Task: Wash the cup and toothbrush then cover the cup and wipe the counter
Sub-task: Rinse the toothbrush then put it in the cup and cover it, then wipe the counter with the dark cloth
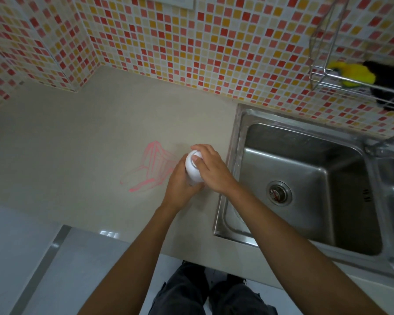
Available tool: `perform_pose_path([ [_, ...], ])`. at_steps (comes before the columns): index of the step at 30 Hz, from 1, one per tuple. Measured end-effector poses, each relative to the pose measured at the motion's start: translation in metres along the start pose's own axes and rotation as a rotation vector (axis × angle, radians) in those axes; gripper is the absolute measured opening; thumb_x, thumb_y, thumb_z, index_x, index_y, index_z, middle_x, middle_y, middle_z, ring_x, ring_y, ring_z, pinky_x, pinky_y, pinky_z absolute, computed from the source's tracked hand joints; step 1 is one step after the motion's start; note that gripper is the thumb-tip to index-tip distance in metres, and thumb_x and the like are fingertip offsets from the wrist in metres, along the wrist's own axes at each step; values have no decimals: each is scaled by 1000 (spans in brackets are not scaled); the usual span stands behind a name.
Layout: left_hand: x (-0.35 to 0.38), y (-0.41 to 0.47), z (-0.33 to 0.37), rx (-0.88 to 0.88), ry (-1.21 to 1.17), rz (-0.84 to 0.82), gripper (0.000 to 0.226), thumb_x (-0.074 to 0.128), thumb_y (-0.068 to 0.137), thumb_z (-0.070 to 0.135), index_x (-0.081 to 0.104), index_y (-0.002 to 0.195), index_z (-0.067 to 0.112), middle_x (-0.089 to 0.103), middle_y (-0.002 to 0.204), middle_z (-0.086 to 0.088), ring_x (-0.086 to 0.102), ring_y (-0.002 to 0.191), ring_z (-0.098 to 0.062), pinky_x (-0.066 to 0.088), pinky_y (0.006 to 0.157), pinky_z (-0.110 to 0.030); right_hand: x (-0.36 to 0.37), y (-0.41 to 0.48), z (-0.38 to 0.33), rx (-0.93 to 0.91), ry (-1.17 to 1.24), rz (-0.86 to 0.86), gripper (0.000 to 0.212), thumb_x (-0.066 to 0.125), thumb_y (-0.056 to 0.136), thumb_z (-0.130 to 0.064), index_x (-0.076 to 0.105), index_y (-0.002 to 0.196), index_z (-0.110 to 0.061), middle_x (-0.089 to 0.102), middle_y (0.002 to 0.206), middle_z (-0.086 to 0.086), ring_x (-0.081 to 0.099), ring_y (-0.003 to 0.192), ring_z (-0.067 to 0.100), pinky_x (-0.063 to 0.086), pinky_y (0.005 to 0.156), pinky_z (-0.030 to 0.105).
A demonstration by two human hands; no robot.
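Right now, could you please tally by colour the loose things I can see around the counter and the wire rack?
White: 1, the cup, held in both hands
Yellow: 1, the sponge in the wire rack
Black: 1, a dark item beside it, too dim to identify
Total: 3

Home kitchen; steel sink; tiled wall

A white, rounded cup stands upright on the beige worktop, just left of the steel sink, its smooth domed top facing up. Both hands wrap it, so its lower part is hidden. Pink scribbled marks stain the worktop just beside it, on its left.
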State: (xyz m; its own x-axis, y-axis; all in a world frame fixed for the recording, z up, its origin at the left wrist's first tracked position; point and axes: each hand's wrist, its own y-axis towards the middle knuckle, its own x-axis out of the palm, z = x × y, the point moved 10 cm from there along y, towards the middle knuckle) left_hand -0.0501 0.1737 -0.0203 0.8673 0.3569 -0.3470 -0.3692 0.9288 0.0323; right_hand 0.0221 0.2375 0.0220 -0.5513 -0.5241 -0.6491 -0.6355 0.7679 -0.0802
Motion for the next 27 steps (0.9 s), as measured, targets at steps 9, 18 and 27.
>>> perform_pose_path([
  [9, 0, -1, -9, -39, -19, 9, 76, 82, 69, 23, 43, 134, 19, 58, 121, 5, 59, 103, -9, 45, 79, -3, 2, 3, 1, -41, -28, 41, 40, 34, 97, -29, 50, 130, -14, 46, 134, 5, 46, 118, 25, 35, 103, 33],
  [18, 6, 0, 1, -38, 56, -164, 81, 78, 74, 19, 34, 143, 17, 49, 141, -4, 49, 128, -19, 44, 102, -26, -3, 4, 0, 2, -60, -58, 50, 41, 98, -41, 31, 145, -28, 21, 157, 1, 13, 145, 27, 13, 117, 47],
  [27, -76, 7, 30, -29, 379, 194, 70, 55, 91, 6, 16, 150, -1, 18, 158, -18, 15, 148, -28, 13, 120, -33, -60, -41, 49, 67, -240, 214, 68, 37, 97, -51, 16, 151, -17, 13, 160, 4, 2, 148, 21, 11, 119, 45],
])
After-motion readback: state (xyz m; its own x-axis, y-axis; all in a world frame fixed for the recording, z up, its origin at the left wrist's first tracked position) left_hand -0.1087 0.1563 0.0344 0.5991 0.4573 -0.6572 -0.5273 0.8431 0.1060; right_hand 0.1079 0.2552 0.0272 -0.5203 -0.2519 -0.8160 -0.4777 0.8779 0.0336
